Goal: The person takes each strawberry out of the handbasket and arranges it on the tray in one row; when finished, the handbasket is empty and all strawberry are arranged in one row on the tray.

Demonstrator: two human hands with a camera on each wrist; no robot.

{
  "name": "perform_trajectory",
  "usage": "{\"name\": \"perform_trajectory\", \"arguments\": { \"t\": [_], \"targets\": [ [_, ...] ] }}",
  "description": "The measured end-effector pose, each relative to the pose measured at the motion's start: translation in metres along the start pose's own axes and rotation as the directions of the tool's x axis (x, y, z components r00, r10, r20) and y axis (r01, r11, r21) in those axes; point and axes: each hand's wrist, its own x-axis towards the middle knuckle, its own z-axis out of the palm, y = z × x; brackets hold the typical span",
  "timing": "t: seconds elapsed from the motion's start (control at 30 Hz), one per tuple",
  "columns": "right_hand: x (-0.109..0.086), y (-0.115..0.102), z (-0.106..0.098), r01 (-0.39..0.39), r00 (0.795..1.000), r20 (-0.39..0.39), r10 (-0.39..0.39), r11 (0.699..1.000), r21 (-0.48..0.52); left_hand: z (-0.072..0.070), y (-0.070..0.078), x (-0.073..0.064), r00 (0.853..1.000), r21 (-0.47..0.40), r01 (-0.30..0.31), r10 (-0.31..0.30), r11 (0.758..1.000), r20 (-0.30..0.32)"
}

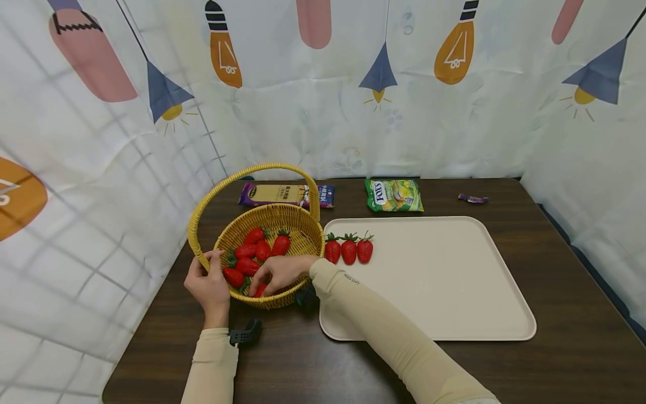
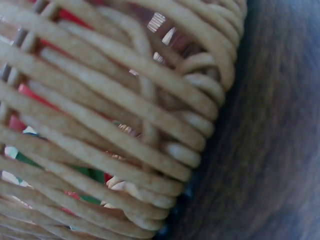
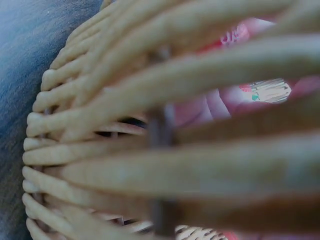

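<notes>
A yellow woven basket (image 1: 303, 233) with a tall hoop handle stands at the left of the table. My left hand (image 1: 209, 287) grips the basket where the handle meets the near-left rim. Inside lie several red strawberries (image 1: 245, 251) with green leaves. My right hand (image 1: 282, 273) reaches over the right rim, its fingers curled down round a strawberry (image 1: 259, 290) at the near side, partly hidden by them. Close basket weave (image 2: 105, 105) fills most of the left wrist view. In the right wrist view, weave (image 3: 210, 165) covers much of the hand.
Right of the basket lies a cream tray (image 1: 429, 280), with three strawberries (image 1: 349, 249) in a row at its upper left corner. Behind are a purple snack packet (image 1: 277, 194), a green candy bag (image 1: 394, 195) and a small purple wrapped sweet (image 1: 473, 198).
</notes>
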Motion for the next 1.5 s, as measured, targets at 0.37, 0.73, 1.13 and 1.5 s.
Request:
{"name": "perform_trajectory", "arguments": {
  "t": [0.37, 0.73, 1.13, 1.5],
  "targets": [
    [0.000, 0.002, 0.000, 0.012, 1.000, 0.019, -0.012, 1.000, -0.014, 0.001, 0.002, -0.001, 1.000, 0.000, 0.006, -0.006, 1.000, -0.002],
    [-0.003, 0.001, 0.000, 0.028, 0.999, -0.047, -0.024, 0.996, 0.083, 0.003, 0.006, -0.005, 1.000, 0.044, 0.009, -0.008, 0.999, -0.012],
    [-0.019, -0.007, -0.003, 0.029, 0.998, -0.064, -0.025, 0.998, 0.060, 0.002, 0.007, -0.004, 1.000, 0.040, -0.001, 0.002, 0.999, -0.018],
    [-0.042, -0.018, -0.004, 0.065, 0.974, -0.219, -0.051, 0.996, 0.057, 0.001, 0.006, -0.002, 1.000, 0.040, -0.024, 0.025, 0.999, -0.013]
  ]
}}
